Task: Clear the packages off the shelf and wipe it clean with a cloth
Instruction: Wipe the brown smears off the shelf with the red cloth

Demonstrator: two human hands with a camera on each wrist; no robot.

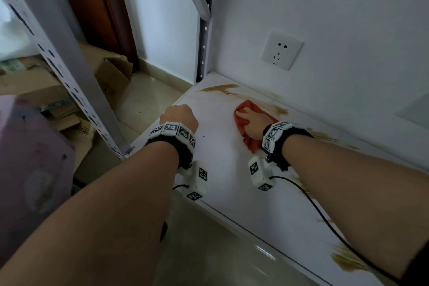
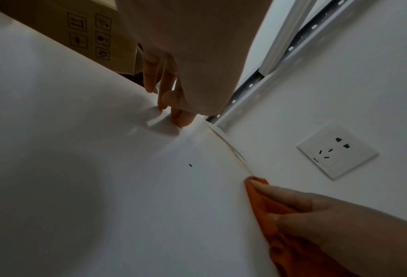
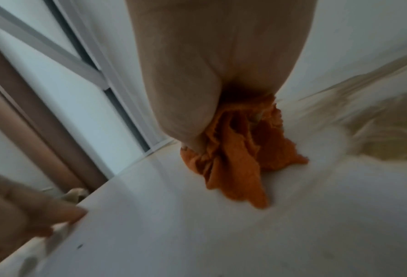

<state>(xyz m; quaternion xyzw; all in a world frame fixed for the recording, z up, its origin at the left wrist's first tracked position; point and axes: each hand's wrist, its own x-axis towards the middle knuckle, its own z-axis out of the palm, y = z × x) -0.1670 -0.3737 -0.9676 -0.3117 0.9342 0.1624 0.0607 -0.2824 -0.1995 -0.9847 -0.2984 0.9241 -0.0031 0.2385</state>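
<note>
Socket [image 1: 282,50]: white, five holes, flush in the wall.
Wall [image 1: 348,18]: plain white.
Door frame [image 1: 109,7]: reddish-brown wood, far left of the corner.
Floor [image 1: 148,100]: glossy beige tiles.
Skirting [image 1: 162,74]: beige, along the wall's foot.
Purple object [image 1: 30,169]: blurred, near left; kind unclear.

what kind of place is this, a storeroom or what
Probably a storage corner in a home or small stockroom: a white metal rack with slotted uprights, cardboard boxes piled on the floor beside it, and a wall socket above the stained shelf.
</note>
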